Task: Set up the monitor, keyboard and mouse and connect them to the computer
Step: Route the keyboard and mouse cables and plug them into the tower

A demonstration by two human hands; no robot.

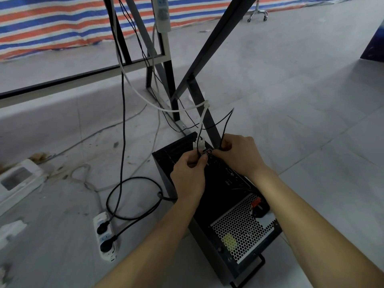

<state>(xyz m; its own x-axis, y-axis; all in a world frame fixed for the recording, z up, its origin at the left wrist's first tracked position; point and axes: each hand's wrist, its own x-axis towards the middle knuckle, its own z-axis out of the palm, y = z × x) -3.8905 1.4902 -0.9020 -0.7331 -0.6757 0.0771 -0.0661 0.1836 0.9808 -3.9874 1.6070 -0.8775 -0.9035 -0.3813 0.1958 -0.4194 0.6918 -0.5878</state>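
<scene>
Down at the left, the power strip [105, 235] carries two black plugs. Next along, the left hand [188, 175] has its fingers curled in a tight pinch at the ports, on what looks like the end of a thin black cable [226, 121]. A white connector [198, 145] sits just above its knuckles. The right hand [239, 156] curls round that cable higher up. Both work over the computer [239, 225], on the floor beside the desk leg [196, 88], rear panel showing. With the ports hidden under fingers, I'd worry a plug goes in crooked, or the crossed leads tug it loose.
</scene>
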